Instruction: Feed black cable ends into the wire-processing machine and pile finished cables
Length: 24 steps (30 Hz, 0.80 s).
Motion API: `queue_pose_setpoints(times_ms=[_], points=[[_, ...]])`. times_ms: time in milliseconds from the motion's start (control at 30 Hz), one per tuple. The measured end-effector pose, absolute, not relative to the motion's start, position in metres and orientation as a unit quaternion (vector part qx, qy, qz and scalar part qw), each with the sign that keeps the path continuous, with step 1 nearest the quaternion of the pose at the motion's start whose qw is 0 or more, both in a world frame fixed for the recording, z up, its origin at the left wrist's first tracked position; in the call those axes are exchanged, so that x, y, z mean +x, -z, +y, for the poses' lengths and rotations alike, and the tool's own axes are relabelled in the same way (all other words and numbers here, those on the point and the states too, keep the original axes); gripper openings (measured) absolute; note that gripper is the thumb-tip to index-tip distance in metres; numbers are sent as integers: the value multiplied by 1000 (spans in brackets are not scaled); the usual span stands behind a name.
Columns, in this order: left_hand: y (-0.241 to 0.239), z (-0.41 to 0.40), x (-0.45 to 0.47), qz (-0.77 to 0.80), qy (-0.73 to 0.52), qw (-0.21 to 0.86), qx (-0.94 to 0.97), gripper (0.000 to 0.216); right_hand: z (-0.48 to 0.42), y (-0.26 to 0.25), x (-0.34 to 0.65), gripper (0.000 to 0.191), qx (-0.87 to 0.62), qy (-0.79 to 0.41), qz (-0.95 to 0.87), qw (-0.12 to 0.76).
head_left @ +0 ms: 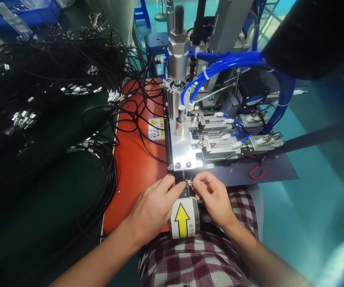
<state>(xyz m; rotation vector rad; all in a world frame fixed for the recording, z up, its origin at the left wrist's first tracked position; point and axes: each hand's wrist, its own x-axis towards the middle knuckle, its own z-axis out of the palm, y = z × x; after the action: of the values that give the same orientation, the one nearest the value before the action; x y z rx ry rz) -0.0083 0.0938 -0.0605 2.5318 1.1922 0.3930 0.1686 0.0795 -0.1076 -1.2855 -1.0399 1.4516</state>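
Note:
My left hand [154, 207] rests at the front of the machine, its thumb and forefinger closing at the dark feed track. What they grip, if anything, is hidden by the fingers. Opposite it, my right hand [215, 196] pinches thin coloured wires [191, 183], with red and pale strands showing between the two hands. Just below the fingertips is a white label with a yellow arrow [182, 220] on the track. Directly beyond the hands stands the machine's bright metal plate [181, 149].
Black cables [109, 163] with shiny metal ends are heaped on the left, some trailing over the orange plate [136, 187]. Blue air hoses [231, 59] arch above the pneumatic cylinders [219, 145]. A red wire loop [257, 172] lies right. A blue bin [22, 16] stands far left.

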Motion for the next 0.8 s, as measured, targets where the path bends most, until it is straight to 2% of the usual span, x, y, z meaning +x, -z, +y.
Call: queue_pose_setpoints(times_ms=[133, 300, 400, 567, 800], points=[[61, 92, -8, 419, -137, 146, 886, 29, 82, 100, 169, 19, -528, -620, -403, 418], [62, 91, -7, 411, -124, 106, 897, 27, 81, 101, 169, 18, -562, -541, -464, 418], [60, 91, -6, 405, -118, 91, 902, 25, 81, 101, 170, 18, -556, -564, -447, 415], [60, 92, -7, 413, -120, 120, 895, 26, 86, 96, 172, 21, -528, -656, -371, 391], [63, 94, -8, 418, -132, 141, 888, 28, 83, 96, 172, 21, -550, -600, -423, 399]])
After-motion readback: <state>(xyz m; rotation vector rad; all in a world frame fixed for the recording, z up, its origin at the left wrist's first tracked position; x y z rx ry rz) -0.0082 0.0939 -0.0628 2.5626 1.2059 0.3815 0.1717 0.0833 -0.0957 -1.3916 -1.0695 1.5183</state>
